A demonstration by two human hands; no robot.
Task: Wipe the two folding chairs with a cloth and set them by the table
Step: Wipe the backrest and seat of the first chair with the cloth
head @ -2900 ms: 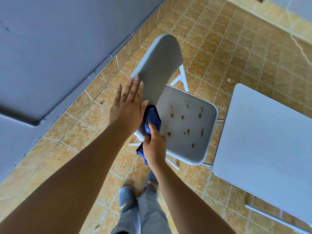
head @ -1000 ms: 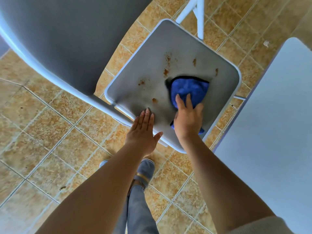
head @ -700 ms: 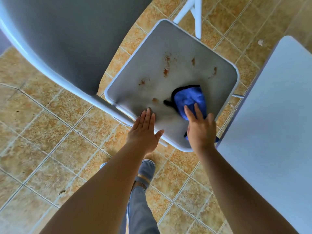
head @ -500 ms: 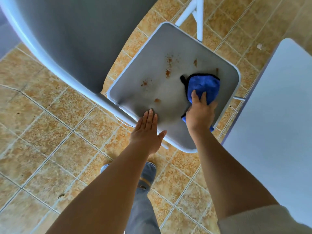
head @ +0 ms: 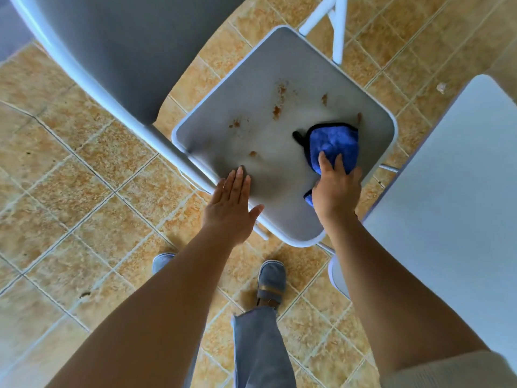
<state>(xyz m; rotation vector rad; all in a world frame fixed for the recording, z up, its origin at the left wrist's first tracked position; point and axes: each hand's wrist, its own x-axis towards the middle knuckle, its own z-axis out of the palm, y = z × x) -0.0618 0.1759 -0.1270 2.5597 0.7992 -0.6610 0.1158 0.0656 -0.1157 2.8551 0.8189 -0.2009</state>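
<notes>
A grey folding chair with a white frame stands below me. Its seat [head: 279, 152] carries several brown stains near the middle and far edge, and its backrest [head: 134, 46] fills the upper left. My right hand [head: 335, 191] presses a blue cloth [head: 334, 144] flat on the right side of the seat, fingers on top of it. My left hand [head: 232, 205] lies flat, fingers together, on the seat's near left edge by the frame tube, holding nothing.
A white table top [head: 447, 205] runs along the right side, close to the seat's right edge. The chair's white legs [head: 335, 29] show at the top. Tan floor tiles [head: 70, 191] surround it all, and my feet in grey shoes [head: 270, 284] stand just below the seat.
The right hand has been sliding the blue cloth back and forth over the right half of the seat; stains there have faded. The left hand has stayed on the seat's near edge.
</notes>
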